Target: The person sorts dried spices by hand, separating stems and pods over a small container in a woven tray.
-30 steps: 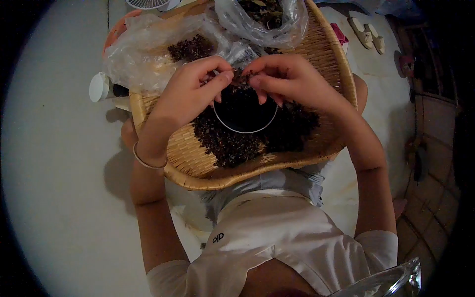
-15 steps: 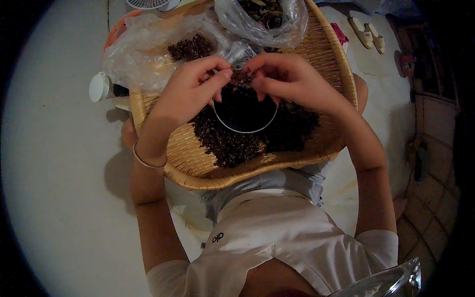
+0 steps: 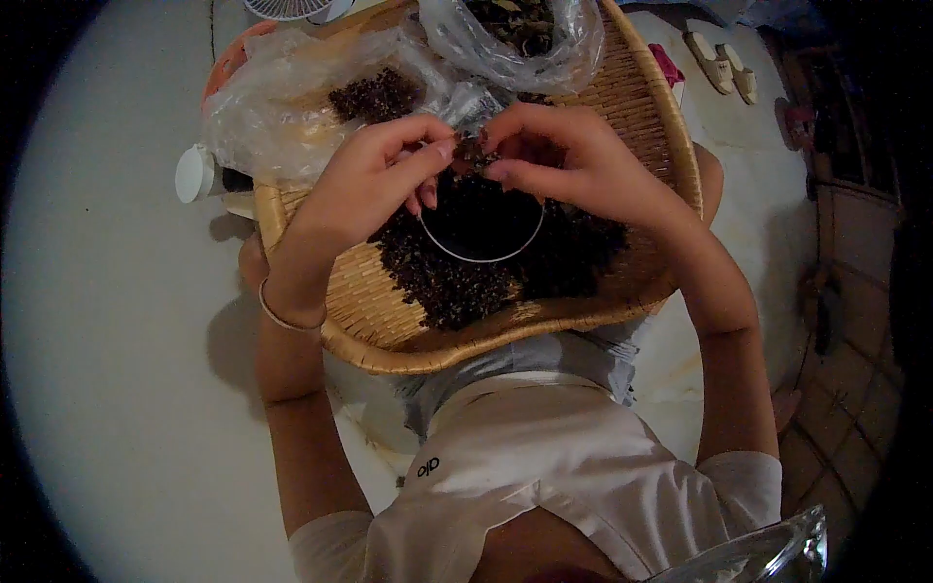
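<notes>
My left hand (image 3: 394, 173) pinches a small dark dried sprig (image 3: 470, 154) between thumb and forefinger. On the sprig's other side my right hand (image 3: 573, 160) holds it with closed fingertips. Both hands are over the far part of a dark bowl (image 3: 483, 260) with a thin white rim, whose dark contents are hard to make out. Around the bowl, dark dried plant clusters (image 3: 452, 291) lie in a woven basket tray (image 3: 360, 309), which rests on my lap.
A clear plastic bag (image 3: 262, 121) with a dark clump (image 3: 374, 95) lies at the tray's far left. Another open bag (image 3: 583, 49) holds dried leaves. A white-lidded container (image 3: 196, 173) stands left of the tray, slippers (image 3: 709, 63) lie at upper right, and a fan (image 3: 288, 8) is at the top.
My right fingers have shifted slightly at the sprig, and more of it shows between my hands. My left hand has barely moved.
</notes>
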Demonstrator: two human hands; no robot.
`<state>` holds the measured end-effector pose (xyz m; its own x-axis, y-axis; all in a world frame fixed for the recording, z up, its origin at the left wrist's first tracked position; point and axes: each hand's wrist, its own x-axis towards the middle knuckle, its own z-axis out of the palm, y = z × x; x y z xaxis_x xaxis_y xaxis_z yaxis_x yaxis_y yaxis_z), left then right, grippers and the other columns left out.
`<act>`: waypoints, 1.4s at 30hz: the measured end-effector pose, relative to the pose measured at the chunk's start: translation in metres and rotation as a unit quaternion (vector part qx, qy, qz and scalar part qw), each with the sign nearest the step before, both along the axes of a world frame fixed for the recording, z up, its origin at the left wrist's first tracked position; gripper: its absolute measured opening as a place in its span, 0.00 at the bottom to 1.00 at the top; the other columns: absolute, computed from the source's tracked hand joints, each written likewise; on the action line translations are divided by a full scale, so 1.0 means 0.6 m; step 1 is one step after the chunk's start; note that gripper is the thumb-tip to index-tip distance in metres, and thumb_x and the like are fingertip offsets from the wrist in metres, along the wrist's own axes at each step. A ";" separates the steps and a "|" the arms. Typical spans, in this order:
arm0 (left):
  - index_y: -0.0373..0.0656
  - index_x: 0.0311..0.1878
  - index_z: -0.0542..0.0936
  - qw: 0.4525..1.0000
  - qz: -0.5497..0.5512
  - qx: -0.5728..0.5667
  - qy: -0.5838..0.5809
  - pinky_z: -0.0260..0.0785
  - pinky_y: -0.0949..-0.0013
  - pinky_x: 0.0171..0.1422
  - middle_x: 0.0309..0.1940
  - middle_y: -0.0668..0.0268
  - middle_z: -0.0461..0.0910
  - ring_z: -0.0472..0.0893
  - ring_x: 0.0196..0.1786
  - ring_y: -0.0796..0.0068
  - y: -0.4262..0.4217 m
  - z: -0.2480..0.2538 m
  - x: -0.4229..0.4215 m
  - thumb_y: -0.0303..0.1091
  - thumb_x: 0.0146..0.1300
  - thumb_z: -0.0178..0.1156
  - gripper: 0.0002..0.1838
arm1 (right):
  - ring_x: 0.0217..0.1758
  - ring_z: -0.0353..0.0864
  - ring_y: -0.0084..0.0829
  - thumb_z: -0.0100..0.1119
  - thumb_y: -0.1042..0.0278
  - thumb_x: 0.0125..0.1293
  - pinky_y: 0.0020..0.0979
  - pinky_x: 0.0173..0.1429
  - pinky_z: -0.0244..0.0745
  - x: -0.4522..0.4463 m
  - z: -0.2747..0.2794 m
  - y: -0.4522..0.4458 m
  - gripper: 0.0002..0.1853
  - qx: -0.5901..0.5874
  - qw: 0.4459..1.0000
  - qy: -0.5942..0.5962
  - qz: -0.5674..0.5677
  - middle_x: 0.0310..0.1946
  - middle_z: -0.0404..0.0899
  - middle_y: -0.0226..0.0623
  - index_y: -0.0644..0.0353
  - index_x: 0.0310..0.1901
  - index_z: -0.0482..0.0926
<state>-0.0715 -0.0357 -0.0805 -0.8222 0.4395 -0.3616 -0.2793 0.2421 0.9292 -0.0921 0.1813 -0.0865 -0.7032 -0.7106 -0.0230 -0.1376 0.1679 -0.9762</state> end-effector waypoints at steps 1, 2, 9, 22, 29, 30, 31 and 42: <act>0.39 0.41 0.73 1.000 0.003 -0.001 0.002 0.66 0.80 0.28 0.23 0.71 0.72 0.73 0.25 0.84 0.000 0.000 0.000 0.34 0.62 0.51 0.09 | 0.29 0.75 0.19 0.58 0.69 0.57 0.22 0.35 0.71 0.000 0.001 0.000 0.10 0.000 1.000 0.011 -0.002 0.26 0.77 0.32 0.62 0.39 0.75; 0.39 0.41 0.73 1.000 0.003 -0.001 0.002 0.66 0.80 0.28 0.23 0.71 0.72 0.73 0.25 0.84 0.000 0.000 0.001 0.34 0.62 0.51 0.09 | 0.29 0.75 0.19 0.58 0.69 0.57 0.22 0.35 0.71 0.000 0.000 0.000 0.10 0.000 1.000 0.011 -0.002 0.26 0.77 0.32 0.62 0.39 0.75; 0.40 0.40 0.73 1.000 0.003 -0.004 -0.007 0.65 0.81 0.27 0.22 0.72 0.72 0.73 0.25 0.84 0.000 -0.001 -0.001 0.35 0.62 0.51 0.08 | 0.28 0.76 0.20 0.57 0.69 0.57 0.23 0.35 0.72 0.000 -0.007 0.002 0.10 -0.010 0.999 0.039 -0.008 0.26 0.77 0.33 0.63 0.40 0.75; 0.39 0.43 0.73 1.000 0.013 0.002 -0.011 0.66 0.80 0.27 0.23 0.72 0.73 0.74 0.26 0.83 0.001 0.000 0.000 0.34 0.62 0.52 0.10 | 0.25 0.73 0.17 0.54 0.68 0.59 0.21 0.29 0.70 -0.002 -0.012 0.002 0.09 -0.043 0.999 0.032 0.009 0.27 0.77 0.31 0.63 0.39 0.74; 0.39 0.42 0.73 1.000 0.005 -0.005 -0.007 0.66 0.80 0.28 0.23 0.72 0.73 0.74 0.26 0.84 0.000 -0.003 -0.001 0.34 0.62 0.52 0.10 | 0.25 0.72 0.17 0.55 0.67 0.59 0.20 0.29 0.69 0.001 -0.005 0.003 0.09 -0.023 0.998 -0.053 -0.010 0.25 0.75 0.29 0.63 0.38 0.74; 0.38 0.41 0.73 1.000 0.009 0.000 -0.006 0.67 0.80 0.27 0.24 0.71 0.73 0.73 0.25 0.84 0.001 -0.003 0.000 0.34 0.62 0.52 0.10 | 0.25 0.72 0.15 0.54 0.69 0.59 0.18 0.29 0.68 0.001 -0.004 0.003 0.08 -0.024 0.998 -0.056 -0.004 0.26 0.76 0.29 0.63 0.38 0.73; 0.38 0.40 0.74 1.000 0.014 0.005 -0.005 0.67 0.81 0.26 0.25 0.71 0.73 0.73 0.25 0.84 0.001 -0.003 0.000 0.34 0.62 0.51 0.10 | 0.25 0.71 0.14 0.53 0.72 0.59 0.17 0.29 0.67 0.001 -0.003 0.003 0.07 -0.024 0.998 -0.058 0.002 0.27 0.76 0.29 0.63 0.39 0.72; 0.40 0.40 0.73 1.000 -0.002 -0.003 -0.012 0.65 0.80 0.27 0.22 0.72 0.72 0.73 0.25 0.84 0.003 0.001 -0.003 0.35 0.62 0.51 0.09 | 0.31 0.70 0.13 0.54 0.73 0.59 0.17 0.35 0.67 -0.002 -0.022 -0.002 0.07 -0.030 0.998 -0.063 0.008 0.28 0.73 0.26 0.63 0.39 0.73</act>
